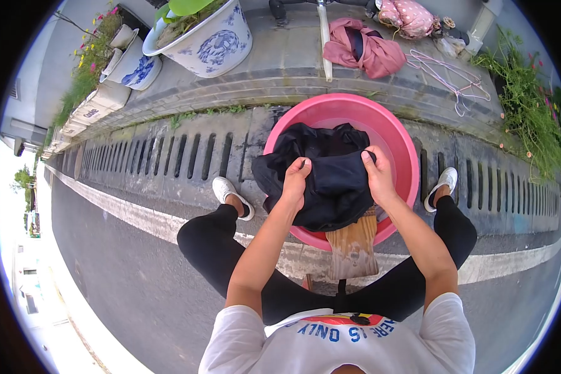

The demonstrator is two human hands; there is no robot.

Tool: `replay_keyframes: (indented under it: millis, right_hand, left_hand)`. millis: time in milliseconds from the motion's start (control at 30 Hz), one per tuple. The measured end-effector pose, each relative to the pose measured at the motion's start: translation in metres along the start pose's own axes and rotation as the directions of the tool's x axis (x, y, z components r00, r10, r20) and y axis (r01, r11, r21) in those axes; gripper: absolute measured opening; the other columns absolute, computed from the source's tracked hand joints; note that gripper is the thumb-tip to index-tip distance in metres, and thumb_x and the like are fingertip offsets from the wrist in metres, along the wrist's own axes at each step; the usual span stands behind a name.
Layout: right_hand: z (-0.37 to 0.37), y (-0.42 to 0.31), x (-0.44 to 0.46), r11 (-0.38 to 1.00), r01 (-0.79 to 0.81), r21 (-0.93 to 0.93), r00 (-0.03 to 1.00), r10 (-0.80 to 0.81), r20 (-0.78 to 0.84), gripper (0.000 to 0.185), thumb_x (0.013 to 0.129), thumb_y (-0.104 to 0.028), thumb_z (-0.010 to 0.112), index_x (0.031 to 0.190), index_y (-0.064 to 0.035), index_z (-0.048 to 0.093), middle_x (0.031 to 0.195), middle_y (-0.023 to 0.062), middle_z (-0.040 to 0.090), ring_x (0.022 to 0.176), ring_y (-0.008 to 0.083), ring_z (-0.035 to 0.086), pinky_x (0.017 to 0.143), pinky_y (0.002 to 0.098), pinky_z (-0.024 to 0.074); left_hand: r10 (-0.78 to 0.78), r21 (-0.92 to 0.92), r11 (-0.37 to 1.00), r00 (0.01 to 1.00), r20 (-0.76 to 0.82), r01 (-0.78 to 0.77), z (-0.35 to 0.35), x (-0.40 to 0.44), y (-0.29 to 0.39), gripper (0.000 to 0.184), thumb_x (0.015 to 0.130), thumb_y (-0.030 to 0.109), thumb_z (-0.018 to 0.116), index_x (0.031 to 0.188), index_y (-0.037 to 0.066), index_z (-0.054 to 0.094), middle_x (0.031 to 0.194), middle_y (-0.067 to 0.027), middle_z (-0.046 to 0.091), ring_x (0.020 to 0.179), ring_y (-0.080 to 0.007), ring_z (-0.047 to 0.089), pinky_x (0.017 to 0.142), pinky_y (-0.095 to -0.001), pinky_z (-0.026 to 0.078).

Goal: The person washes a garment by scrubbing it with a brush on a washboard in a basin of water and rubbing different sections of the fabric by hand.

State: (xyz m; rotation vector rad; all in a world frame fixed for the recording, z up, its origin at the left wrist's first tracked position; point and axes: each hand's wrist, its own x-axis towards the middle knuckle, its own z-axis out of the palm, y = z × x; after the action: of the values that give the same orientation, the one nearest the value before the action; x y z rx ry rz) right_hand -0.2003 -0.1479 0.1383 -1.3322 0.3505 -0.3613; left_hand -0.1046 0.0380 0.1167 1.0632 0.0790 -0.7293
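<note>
Nearest is the person's white shirt [243, 343], with blue letters across its front, and past it the legs in black trousers [209, 240], spread wide. Between them a wooden board [353, 252] lies over the near rim of a pink basin [406, 143], its lower end sticking out toward the person and its upper end hidden under a black cloth [336, 187]. The left hand [296, 182] and right hand [380, 174] grip this cloth well apart, the fingers of each closed on it. The cloth is bunched over the basin and covers part of its left rim. A white shoe [230, 194] stands on each side of the basin, by the slotted drain covers [243, 140]. Farther off, on the raised pavement [274, 59], are a blue-and-white flowerpot [221, 47], a bunched pink garment [380, 59] and wire hangers [449, 73].
</note>
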Motion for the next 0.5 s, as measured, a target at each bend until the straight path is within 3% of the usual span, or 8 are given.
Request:
replay_keyframes:
  millis: [33,133,233,267,333,400,433,500]
  right_hand:
    - [0.013,-0.004,-0.007,0.947,0.152,-0.283,0.988,-0.148,0.035,0.011,0.095,-0.013,0.052,0.092,-0.0021,0.051,0.082,0.0032,0.054,0.079,0.0103,0.049,0.073,0.0238,0.0407]
    - [0.073,-0.017,-0.045,0.852,0.388,-0.351,0.919,-0.327,0.222,0.012,0.089,-0.013,0.059,0.094,-0.0035,0.052,0.075,0.0153,0.057,0.067,0.0338,0.06,0.066,0.0337,0.0467]
    - [0.079,0.001,-0.047,0.497,0.725,-0.477,0.689,-0.521,0.504,0.014,0.082,-0.02,0.065,0.084,-0.0091,0.056,0.066,0.012,0.058,0.06,0.0301,0.061,0.064,0.0347,0.049]
    - [0.063,0.008,-0.03,0.419,0.767,-0.486,0.642,-0.509,0.574,0.014,0.081,-0.021,0.066,0.08,-0.0094,0.057,0.065,0.0113,0.058,0.06,0.0289,0.061,0.062,0.0343,0.049]
    - [0.051,0.018,-0.008,0.504,0.506,-0.7,0.85,-0.427,0.307,0.024,0.083,-0.021,0.065,0.066,-0.0067,0.054,0.059,0.0116,0.054,0.053,0.0299,0.057,0.051,0.037,0.0447]
    - [0.055,0.024,-0.01,0.51,0.418,-0.752,0.891,-0.393,0.228,0.028,0.084,-0.022,0.064,0.062,-0.0062,0.056,0.057,0.0104,0.055,0.051,0.0297,0.057,0.049,0.0378,0.0453]
    - [0.072,0.01,-0.03,0.528,0.566,-0.633,0.814,-0.479,0.328,0.027,0.084,-0.021,0.063,0.062,-0.0067,0.056,0.056,0.0104,0.054,0.052,0.0297,0.057,0.051,0.0381,0.0461]
    - [0.071,0.001,-0.03,0.491,0.716,-0.496,0.695,-0.563,0.446,0.026,0.083,-0.019,0.063,0.062,-0.0059,0.055,0.055,0.0105,0.053,0.052,0.0291,0.057,0.05,0.0369,0.046]
  left_hand:
    - [-0.037,-0.024,0.999,0.996,-0.08,0.035,0.007,-0.001,-0.005,0.01,0.095,0.012,0.05,0.088,0.008,0.057,0.08,0.0028,0.059,0.071,-0.0073,0.057,0.07,-0.023,0.048]
    - [-0.05,-0.152,0.988,0.995,-0.088,0.036,0.007,0.005,-0.037,0.014,0.095,0.02,0.052,0.088,0.009,0.055,0.081,-0.0001,0.058,0.072,-0.0103,0.056,0.066,-0.0266,0.048]
    - [0.059,-0.102,0.994,0.964,0.258,-0.033,-0.022,0.018,-0.087,0.027,0.097,0.031,0.047,0.091,0.008,0.058,0.085,-0.002,0.059,0.078,-0.0128,0.057,0.07,-0.028,0.047]
    - [-0.036,-0.022,0.999,0.999,0.009,0.037,0.011,-0.001,-0.071,0.032,0.098,0.034,0.043,0.095,0.008,0.06,0.088,-0.0025,0.06,0.083,-0.0126,0.057,0.073,-0.0284,0.046]
    - [-0.207,0.066,0.965,0.888,-0.41,0.255,0.07,-0.029,-0.035,0.038,0.099,0.036,0.04,0.108,0.005,0.061,0.1,-0.0052,0.062,0.093,-0.0116,0.057,0.079,-0.028,0.046]
    - [-0.232,0.004,0.969,0.914,-0.331,0.247,0.066,-0.027,-0.037,0.04,0.099,0.034,0.041,0.119,0.004,0.058,0.108,-0.0072,0.06,0.097,-0.0131,0.057,0.082,-0.0271,0.045]
    - [0.138,0.125,0.985,0.978,-0.156,-0.12,0.036,-0.023,-0.071,0.039,0.099,0.033,0.041,0.12,0.004,0.057,0.11,-0.0074,0.059,0.098,-0.014,0.057,0.084,-0.0271,0.044]
    - [0.279,0.358,0.906,0.955,-0.103,-0.226,0.022,-0.018,-0.076,0.036,0.098,0.032,0.042,0.115,0.004,0.059,0.11,-0.0073,0.059,0.097,-0.0149,0.057,0.082,-0.0284,0.045]
